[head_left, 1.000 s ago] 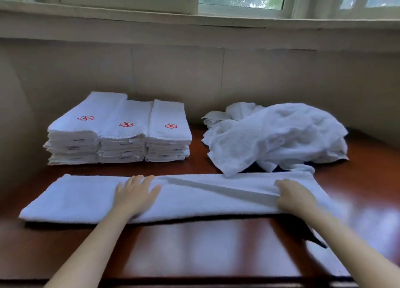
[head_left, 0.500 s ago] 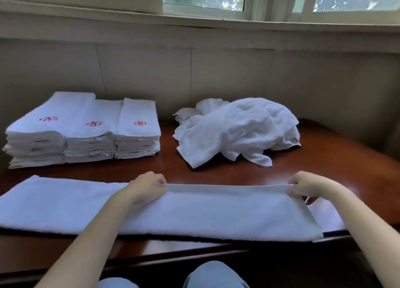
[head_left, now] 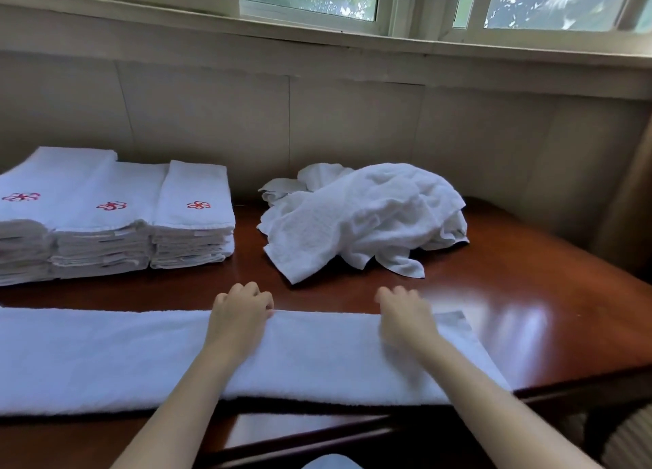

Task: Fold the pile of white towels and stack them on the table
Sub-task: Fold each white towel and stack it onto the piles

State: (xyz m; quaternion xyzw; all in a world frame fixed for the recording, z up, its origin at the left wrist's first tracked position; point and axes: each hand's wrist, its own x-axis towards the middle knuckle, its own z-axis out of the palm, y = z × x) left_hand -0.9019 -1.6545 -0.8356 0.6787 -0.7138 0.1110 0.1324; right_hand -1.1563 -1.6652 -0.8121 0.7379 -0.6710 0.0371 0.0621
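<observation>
Fingers of the left hand (head_left: 243,310) curl over the far edge of the long towel (head_left: 106,355), pinching it, I think. The right hand (head_left: 405,313) is blurred – whether it grips that edge or only rests there I cannot tell. The strip runs left to right under both hands, its right end nearer the right hand – likely the end to fold over. The folded stacks (head_left: 192,218) sit back-left and the unfolded pile (head_left: 363,218) lies just beyond, on the table (head_left: 550,310).

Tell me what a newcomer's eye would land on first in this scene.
First, the long white towel spread flat across the near edge of the dark wooden table, with the left hand and right hand at its far edge. Then the folded stacks with red emblems at back left, and the rumpled pile behind the hands.
</observation>
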